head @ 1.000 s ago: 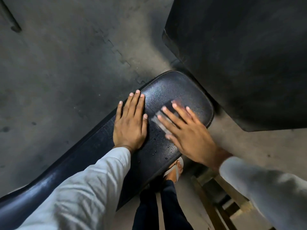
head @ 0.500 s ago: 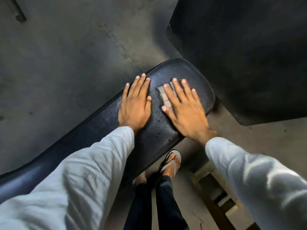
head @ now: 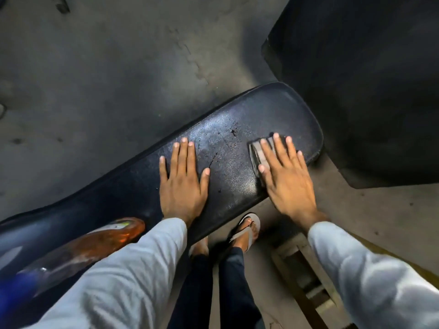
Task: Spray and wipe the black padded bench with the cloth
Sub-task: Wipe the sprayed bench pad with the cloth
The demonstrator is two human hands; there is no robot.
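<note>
Wiping underway: right hand [head: 288, 179], fingers [head: 279, 148] spread flat, pressing grey folded cloth [head: 257, 154] onto wet black padded bench [head: 237, 129] near its rounded end. Left hand [head: 183, 184] splayed, empty, bracing. Droplets left mid-pad; likely more passes needed.

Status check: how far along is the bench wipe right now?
Done: spraying looks finished; droplets sit on the bench and the spray bottle lies on it. In hand: the right hand presses the cloth flat near the rounded end; the left hand braces flat. Left: the wet patch between the hands and the near stretch.
</note>
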